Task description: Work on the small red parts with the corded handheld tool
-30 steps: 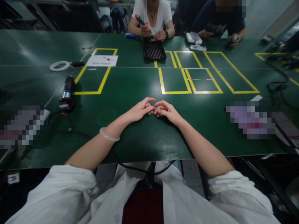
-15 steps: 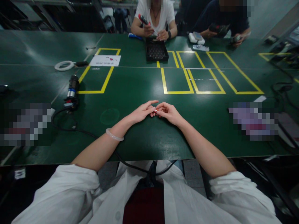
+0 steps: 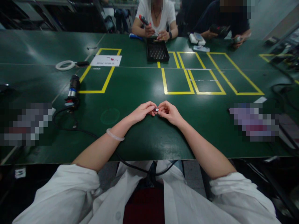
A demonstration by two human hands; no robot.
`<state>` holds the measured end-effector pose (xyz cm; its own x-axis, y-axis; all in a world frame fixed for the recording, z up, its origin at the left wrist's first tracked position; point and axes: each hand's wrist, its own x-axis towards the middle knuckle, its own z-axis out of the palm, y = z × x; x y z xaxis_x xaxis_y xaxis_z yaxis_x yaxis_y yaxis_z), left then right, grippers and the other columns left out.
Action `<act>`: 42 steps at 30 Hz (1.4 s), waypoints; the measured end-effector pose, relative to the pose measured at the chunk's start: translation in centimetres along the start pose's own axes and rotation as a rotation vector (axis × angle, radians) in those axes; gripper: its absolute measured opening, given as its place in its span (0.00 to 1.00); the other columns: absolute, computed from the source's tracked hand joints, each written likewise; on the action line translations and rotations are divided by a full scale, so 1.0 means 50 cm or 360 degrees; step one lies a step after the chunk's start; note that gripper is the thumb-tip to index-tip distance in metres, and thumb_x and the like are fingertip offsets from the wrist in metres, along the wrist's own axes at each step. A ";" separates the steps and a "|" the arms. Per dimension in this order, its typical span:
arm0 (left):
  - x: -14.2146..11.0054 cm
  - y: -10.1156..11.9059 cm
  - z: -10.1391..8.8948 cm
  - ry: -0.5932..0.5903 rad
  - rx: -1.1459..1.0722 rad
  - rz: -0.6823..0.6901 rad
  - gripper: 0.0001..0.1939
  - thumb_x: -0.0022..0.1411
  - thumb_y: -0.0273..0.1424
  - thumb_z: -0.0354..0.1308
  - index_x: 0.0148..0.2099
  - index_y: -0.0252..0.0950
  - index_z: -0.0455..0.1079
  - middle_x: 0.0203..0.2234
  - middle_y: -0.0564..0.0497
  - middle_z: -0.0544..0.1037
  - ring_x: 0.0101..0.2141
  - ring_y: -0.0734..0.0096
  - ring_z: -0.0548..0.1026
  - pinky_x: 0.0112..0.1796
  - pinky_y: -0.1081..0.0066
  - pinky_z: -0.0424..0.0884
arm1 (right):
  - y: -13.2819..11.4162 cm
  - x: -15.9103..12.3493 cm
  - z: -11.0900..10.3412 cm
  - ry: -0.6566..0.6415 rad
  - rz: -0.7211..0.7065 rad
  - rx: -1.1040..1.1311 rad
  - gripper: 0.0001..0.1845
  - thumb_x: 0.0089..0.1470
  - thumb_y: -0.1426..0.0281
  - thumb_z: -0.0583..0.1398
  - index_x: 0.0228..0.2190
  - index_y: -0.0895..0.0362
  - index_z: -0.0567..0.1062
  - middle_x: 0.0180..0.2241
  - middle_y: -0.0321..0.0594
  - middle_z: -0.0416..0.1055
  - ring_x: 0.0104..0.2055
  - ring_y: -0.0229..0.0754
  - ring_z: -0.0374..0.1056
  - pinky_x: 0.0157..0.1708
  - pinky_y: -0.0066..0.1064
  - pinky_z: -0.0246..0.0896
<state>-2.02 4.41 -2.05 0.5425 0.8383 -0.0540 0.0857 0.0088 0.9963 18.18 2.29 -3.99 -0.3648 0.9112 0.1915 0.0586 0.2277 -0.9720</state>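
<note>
My left hand [image 3: 141, 112] and my right hand [image 3: 169, 112] meet at the middle of the green table [image 3: 130, 93], fingertips pinched together. Between them sits a tiny pale part [image 3: 157, 109], too small to name, gripped from both sides. A pale bangle [image 3: 114, 136] circles my left wrist. Both forearms rest on the table, white sleeves rolled up.
An electric screwdriver [image 3: 73, 90] with a black cable lies at the left. A tape roll [image 3: 64, 65] and a white sheet [image 3: 106, 60] lie further back. Across the table two people handle tools beside a black tray [image 3: 157, 53]. Yellow tape outlines [image 3: 193, 81] mark the surface.
My left fingers have curled in, and both hands now pinch the small part more tightly. An orange-red spot seen between the fingers earlier no longer shows. The view shifted slightly.
</note>
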 end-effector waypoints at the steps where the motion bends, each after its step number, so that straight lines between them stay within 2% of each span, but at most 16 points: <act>1: 0.000 0.000 0.001 0.0000 0.0000 -0.0004 0.15 0.64 0.38 0.58 0.44 0.30 0.68 0.33 0.47 0.76 0.32 0.72 0.74 0.39 0.68 0.70 | -0.001 0.000 0.000 0.0001 -0.0009 -0.0007 0.19 0.51 0.57 0.66 0.37 0.55 0.68 0.29 0.34 0.70 0.28 0.34 0.65 0.29 0.27 0.61; 8: -0.002 0.001 0.006 0.0016 0.0078 -0.0015 0.17 0.59 0.37 0.64 0.44 0.31 0.68 0.31 0.50 0.76 0.32 0.73 0.73 0.39 0.69 0.69 | 0.006 -0.002 -0.001 -0.0004 -0.0051 -0.0085 0.16 0.53 0.60 0.66 0.38 0.55 0.68 0.31 0.34 0.71 0.28 0.34 0.65 0.30 0.28 0.61; 15: -0.004 0.000 0.007 -0.0029 0.0026 0.0041 0.16 0.60 0.37 0.63 0.44 0.31 0.67 0.34 0.47 0.77 0.34 0.72 0.74 0.41 0.68 0.68 | 0.000 0.001 0.001 0.0024 0.0035 0.0042 0.17 0.57 0.54 0.62 0.36 0.55 0.69 0.29 0.36 0.73 0.29 0.36 0.69 0.31 0.29 0.66; 20: -0.003 0.000 0.009 -0.0029 0.0052 0.0067 0.17 0.58 0.38 0.64 0.44 0.31 0.67 0.34 0.47 0.76 0.36 0.70 0.75 0.41 0.68 0.69 | -0.007 0.002 0.001 0.0027 0.0021 0.0080 0.17 0.55 0.55 0.64 0.35 0.56 0.69 0.28 0.35 0.72 0.30 0.36 0.69 0.31 0.29 0.65; 26: 0.001 -0.002 0.008 0.0056 0.0109 0.0056 0.18 0.59 0.41 0.62 0.42 0.31 0.68 0.33 0.49 0.75 0.33 0.72 0.73 0.39 0.68 0.69 | 0.004 0.004 -0.003 0.0018 -0.0017 0.0051 0.15 0.55 0.59 0.64 0.36 0.56 0.70 0.29 0.34 0.70 0.28 0.34 0.66 0.30 0.28 0.63; 34: -0.005 0.011 0.011 0.0102 0.0204 0.0112 0.17 0.57 0.39 0.64 0.42 0.31 0.68 0.32 0.51 0.73 0.31 0.74 0.71 0.36 0.72 0.67 | 0.007 0.004 -0.005 0.0067 -0.0006 -0.0033 0.16 0.54 0.57 0.64 0.34 0.56 0.71 0.31 0.35 0.70 0.28 0.34 0.66 0.30 0.29 0.62; 42: -0.003 0.008 0.012 0.0112 0.0228 0.0110 0.18 0.56 0.39 0.64 0.42 0.30 0.70 0.33 0.48 0.75 0.32 0.73 0.72 0.36 0.71 0.68 | 0.008 0.005 -0.005 0.0135 -0.0019 -0.0058 0.16 0.52 0.58 0.66 0.37 0.56 0.72 0.32 0.36 0.71 0.29 0.35 0.65 0.31 0.29 0.61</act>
<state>-1.57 3.97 -1.69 0.4915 0.8705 0.0238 0.1713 -0.1235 0.9775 18.36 2.71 -4.31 -0.2858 0.9338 0.2152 0.0889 0.2494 -0.9643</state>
